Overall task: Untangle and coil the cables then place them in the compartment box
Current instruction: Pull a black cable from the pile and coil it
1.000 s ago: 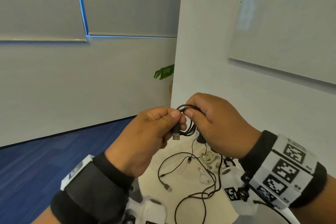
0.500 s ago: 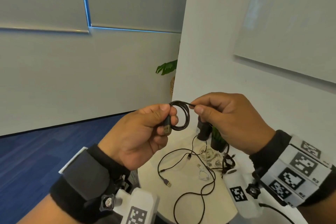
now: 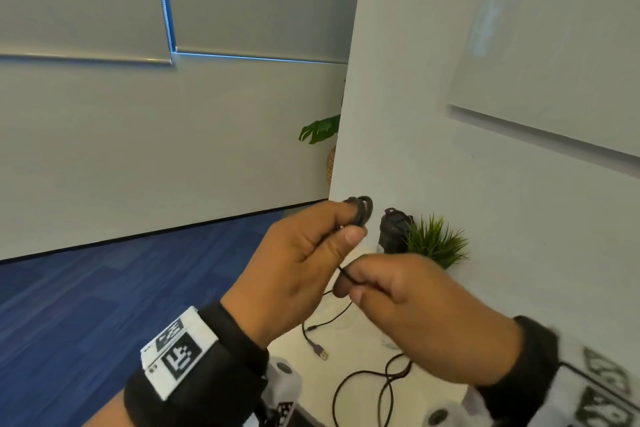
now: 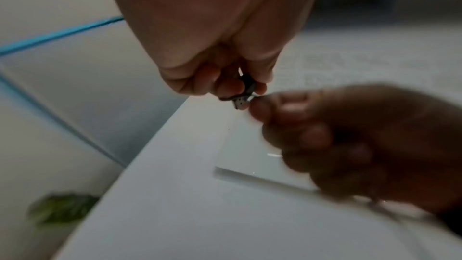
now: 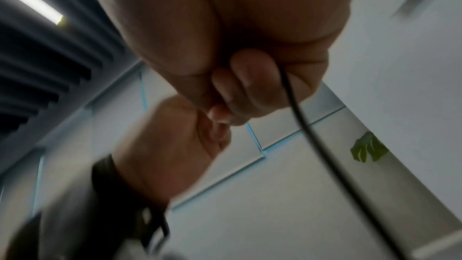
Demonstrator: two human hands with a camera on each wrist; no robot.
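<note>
My left hand (image 3: pixel 322 246) is raised above the table and pinches a small coil of black cable (image 3: pixel 363 210) between thumb and fingers. In the left wrist view its metal USB plug (image 4: pixel 241 103) pokes out below the fingertips. My right hand (image 3: pixel 374 282) sits just below and to the right, fingers curled round the loose strand of the same black cable (image 5: pixel 297 110), which trails down out of the fist. More black cables (image 3: pixel 381 381) lie loose on the white table (image 3: pixel 346 336), one ending in a USB plug (image 3: pixel 320 352). The compartment box is out of sight.
A black object (image 3: pixel 393 230) and a small green plant (image 3: pixel 433 243) stand at the table's back by the white wall. A whiteboard (image 3: pixel 554 45) hangs on that wall. Blue carpet (image 3: pixel 104 288) lies left of the table.
My right hand has dropped from the top of the coil to below it, drawing the strand round. The left hand kept its hold on the coil, now seen edge-on. The head view swung left.
</note>
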